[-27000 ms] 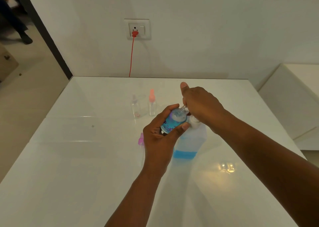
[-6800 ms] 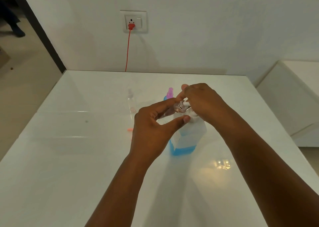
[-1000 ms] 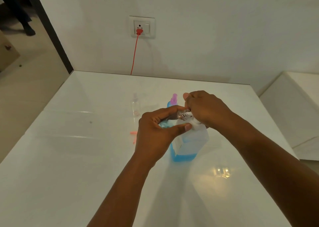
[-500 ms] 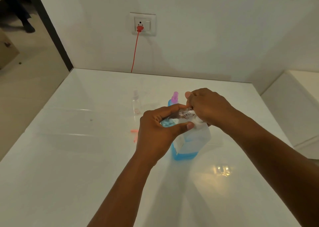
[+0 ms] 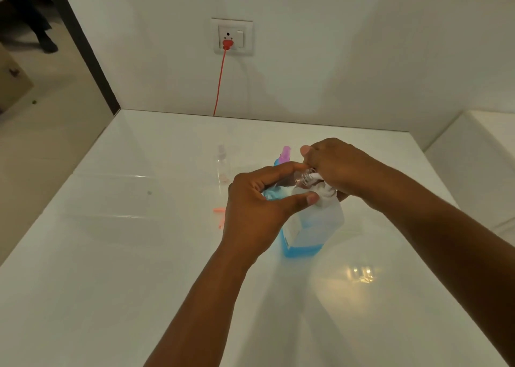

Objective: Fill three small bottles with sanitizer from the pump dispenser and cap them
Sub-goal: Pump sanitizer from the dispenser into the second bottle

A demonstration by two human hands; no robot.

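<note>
The left hand (image 5: pixel 257 207) holds a small bottle (image 5: pixel 302 177) tilted at the dispenser (image 5: pixel 315 224) nozzle; the right hand (image 5: pixel 335 166) presses the pump.

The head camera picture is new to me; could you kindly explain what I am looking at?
There is no machine here: a camera worn on a person's head looks down at their two bare hands over a white table. The left hand holds a small clear bottle with its neck at the spout of the pump dispenser, which the right hand presses. Behind stand a capped bottle with a pink top and an empty clear bottle. A loose orange cap lies on the table.
</note>
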